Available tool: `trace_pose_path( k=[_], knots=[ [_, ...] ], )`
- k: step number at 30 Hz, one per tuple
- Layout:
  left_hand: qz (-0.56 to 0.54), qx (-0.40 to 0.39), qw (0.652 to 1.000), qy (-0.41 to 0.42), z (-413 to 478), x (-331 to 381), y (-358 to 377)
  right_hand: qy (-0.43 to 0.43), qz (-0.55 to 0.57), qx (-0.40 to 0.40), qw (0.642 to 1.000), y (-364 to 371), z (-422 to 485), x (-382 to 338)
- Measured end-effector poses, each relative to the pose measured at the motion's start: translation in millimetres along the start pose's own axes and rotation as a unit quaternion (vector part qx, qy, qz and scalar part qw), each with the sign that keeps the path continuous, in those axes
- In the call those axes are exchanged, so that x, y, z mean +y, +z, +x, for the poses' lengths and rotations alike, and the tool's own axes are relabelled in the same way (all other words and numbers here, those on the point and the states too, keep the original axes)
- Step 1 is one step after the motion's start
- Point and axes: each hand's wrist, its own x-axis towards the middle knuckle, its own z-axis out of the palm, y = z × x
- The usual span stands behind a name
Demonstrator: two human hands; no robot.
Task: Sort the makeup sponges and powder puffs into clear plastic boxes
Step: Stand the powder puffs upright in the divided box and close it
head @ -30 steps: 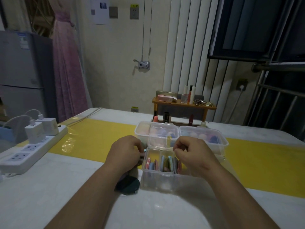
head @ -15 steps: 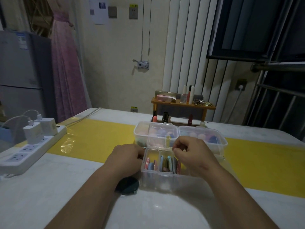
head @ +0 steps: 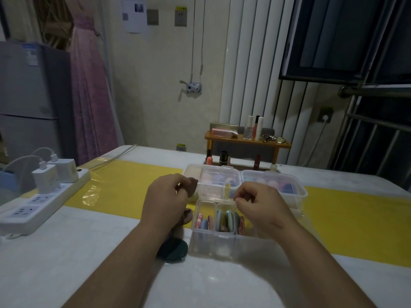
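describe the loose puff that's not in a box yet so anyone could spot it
On the white table, find the clear divided box nearest the person. Just to its left, partly under the left forearm, lies a dark green powder puff. It is the only puff flat on the table.

Your left arm (head: 120,258) and right arm (head: 315,263) are bare and reach forward from the near side. Your left hand (head: 166,201) has its back up, its fingers curled in and its thumb pointing down. Your right hand (head: 260,205) is just to the right of it, fingers curled, thumb and first finger tips close together. Whether either hand holds something is hidden.
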Motion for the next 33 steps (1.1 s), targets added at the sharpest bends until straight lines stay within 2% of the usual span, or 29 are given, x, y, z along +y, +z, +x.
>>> trace_pose_path(
  k=[5, 8, 11, 19, 26, 30, 33],
  knots=[
    [-0.077, 0.018, 0.997, 0.008, -1, 0, 3, 0.003, 0.024, 0.008, 1.000, -1, 0, 1],
    [-0.170, -0.026, 0.985, -0.020, -1, 1, 7, 0.001, 0.037, 0.014, 0.999, 0, 1, 1],
    [-0.200, -0.063, 0.978, -0.018, -2, 3, 9, 0.001, 0.046, 0.023, 0.999, 1, 2, 2],
    [-0.224, -0.103, 0.969, 0.022, -6, 9, 11, -0.005, 0.111, -0.013, 0.994, 1, -1, -4],
    [-0.173, -0.124, 0.975, 0.062, -5, 6, 12, -0.022, 0.127, 0.033, 0.991, -5, 0, -6],
    [-0.145, -0.101, 0.983, 0.044, -4, 2, 14, -0.013, 0.150, 0.071, 0.986, -11, 1, -3],
    [-0.148, -0.115, 0.982, 0.019, -5, 3, 14, -0.011, 0.142, 0.081, 0.986, -14, 0, -1]
  ],
)
